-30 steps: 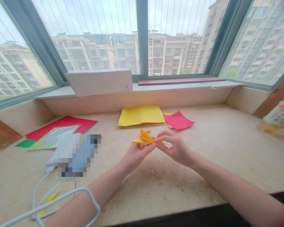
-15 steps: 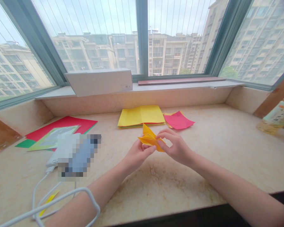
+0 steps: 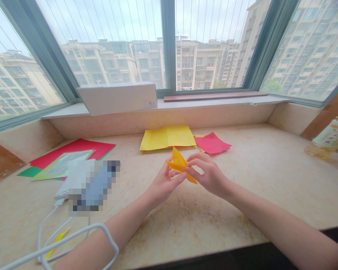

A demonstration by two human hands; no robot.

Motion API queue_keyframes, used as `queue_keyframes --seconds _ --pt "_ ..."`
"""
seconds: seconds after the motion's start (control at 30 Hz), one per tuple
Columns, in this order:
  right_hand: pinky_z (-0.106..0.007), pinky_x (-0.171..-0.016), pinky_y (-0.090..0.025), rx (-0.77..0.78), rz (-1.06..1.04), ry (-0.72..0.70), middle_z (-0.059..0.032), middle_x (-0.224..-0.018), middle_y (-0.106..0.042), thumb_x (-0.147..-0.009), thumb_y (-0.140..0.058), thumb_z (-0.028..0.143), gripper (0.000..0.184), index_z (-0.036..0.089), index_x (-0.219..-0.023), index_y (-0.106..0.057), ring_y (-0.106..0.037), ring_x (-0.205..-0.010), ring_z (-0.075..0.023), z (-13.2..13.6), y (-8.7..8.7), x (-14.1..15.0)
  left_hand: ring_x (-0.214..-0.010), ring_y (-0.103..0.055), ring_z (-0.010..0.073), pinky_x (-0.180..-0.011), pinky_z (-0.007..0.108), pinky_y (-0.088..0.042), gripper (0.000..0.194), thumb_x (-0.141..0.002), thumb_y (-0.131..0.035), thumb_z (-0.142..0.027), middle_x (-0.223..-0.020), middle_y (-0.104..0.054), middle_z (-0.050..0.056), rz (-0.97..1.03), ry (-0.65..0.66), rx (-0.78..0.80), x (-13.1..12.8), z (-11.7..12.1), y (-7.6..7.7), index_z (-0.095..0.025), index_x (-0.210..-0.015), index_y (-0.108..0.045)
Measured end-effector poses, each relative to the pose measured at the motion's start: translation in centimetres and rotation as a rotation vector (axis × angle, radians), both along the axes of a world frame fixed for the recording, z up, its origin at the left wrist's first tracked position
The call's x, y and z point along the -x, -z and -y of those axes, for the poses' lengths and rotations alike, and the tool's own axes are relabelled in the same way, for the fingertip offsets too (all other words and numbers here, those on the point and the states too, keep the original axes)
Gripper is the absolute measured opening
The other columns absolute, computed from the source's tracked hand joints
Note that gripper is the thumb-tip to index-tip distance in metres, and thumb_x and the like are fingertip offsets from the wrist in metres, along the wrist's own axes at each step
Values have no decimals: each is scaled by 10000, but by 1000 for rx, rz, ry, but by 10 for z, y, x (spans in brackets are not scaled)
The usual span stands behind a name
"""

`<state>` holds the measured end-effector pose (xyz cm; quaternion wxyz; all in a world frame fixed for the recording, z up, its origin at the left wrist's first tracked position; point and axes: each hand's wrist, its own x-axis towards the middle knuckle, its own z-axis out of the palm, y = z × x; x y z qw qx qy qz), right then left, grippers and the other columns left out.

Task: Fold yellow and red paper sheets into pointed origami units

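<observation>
Above the marbled countertop (image 3: 250, 161), near its front edge, I have the folded orange-yellow paper (image 3: 178, 165) between both hands: left hand (image 3: 163, 183) pinched on it, right hand (image 3: 210, 175) too, thumb and fingers closed on its right part. Containers: labelled clear bottle (image 3: 329, 139) at far right, yellowish contents low down; white box (image 3: 118, 99) on the windowsill (image 3: 222, 104), contents can't be told. Surface: yellow paper stack (image 3: 168, 138) just beyond the hands, pinkish-red paper square (image 3: 213, 143) beside it, over yellow sheets. Left side: red sheet (image 3: 80, 145), white cable (image 3: 97, 226), pixelated patch. Room: green-framed windows, apartment blocks outside.
</observation>
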<state>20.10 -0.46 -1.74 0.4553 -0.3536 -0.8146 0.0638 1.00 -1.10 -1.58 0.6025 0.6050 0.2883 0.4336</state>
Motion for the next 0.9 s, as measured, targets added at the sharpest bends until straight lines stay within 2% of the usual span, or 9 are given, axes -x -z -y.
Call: queue_keyframes --seconds 0.07,0.13,0.23,0.3,0.37,0.6,0.7,0.83,0.9 --pt "-358 -864 -451 -31 55 19 -61 -1018 -672 -925 -615 243 79 193 -888 -663 -599 -951 -200 0 0 -1 -1214 -568 280 -1010 497 -455 709 -887 -649 -329 -1323 -567 131 -41 -96 -72 3 -2 3 -286 -1473 -252" --pt "-356 -868 -435 -63 134 43 -63 -1037 -672 -924 -620 242 83 188 -880 -665 -587 -964 -204 0 -1 -3 -1295 -498 294 -1040 528 -428 784 -885 -650 -328 -1397 -501 136 -162 -256 -251 7 -4 3 -313 -1505 -171" --pt "-361 -874 -410 -114 257 74 -60 -1058 -673 -930 -616 256 116 187 -851 -665 -576 -976 -212 0 -4 -4 -1388 -379 298 -1109 546 -356 638 -867 -665 -285 -1493 -394 111 -457 -428 -634 14 -3 -1 -316 -1430 -367" --pt "-361 -872 -401 -149 323 82 -60 -1058 -676 -942 -599 274 151 185 -838 -662 -574 -973 -214 1 -7 -4 -1398 -362 294 -1123 534 -350 439 -888 -624 -234 -1519 -357 102 -636 -448 -827 16 -2 -3 -285 -1311 -518" --pt "-357 -870 -397 -181 373 87 -61 -1055 -679 -955 -579 298 175 183 -852 -662 -573 -963 -211 2 -9 -4 -1393 -370 291 -1115 525 -370 319 -907 -577 -188 -1509 -368 108 -759 -438 -929 16 0 -3 -252 -1219 -593" --pt "-367 -915 -351 -256 525 87 -69 -1099 -669 -981 -541 297 202 179 -863 -656 -563 -1019 -201 3 -6 -2 -1343 -423 325 -1090 592 -370 125 -904 -571 -158 -1362 -530 127 -964 -392 -1031 17 -2 -2 -185 -956 -681" --pt "-372 -914 -335 -263 583 93 -66 -1098 -659 -980 -544 280 200 177 -839 -641 -550 -1015 -205 3 -5 -2 -1331 -432 324 -1098 596 -350 134 -910 -553 -148 -1323 -561 127 -1010 -367 -1044 18 -3 -3 -167 -849 -671" --pt "-365 -883 -328 -271 608 111 -50 -1012 -652 -983 -536 281 204 182 -830 -629 -532 -940 -199 2 -3 -2 -1305 -447 304 -1104 582 -336 134 -900 -553 -122 -1293 -574 111 -1018 -348 -1058 18 -2 -3 -168 -832 -660" --pt "-359 -857 -323 -269 619 117 -44 -939 -647 -985 -529 277 213 187 -819 -627 -520 -894 -194 2 -2 -1 -1246 -482 287 -1071 540 -381 123 -899 -561 -128 -1249 -587 98 -1022 -351 -1064 17 -2 -3 -171 -841 -660"
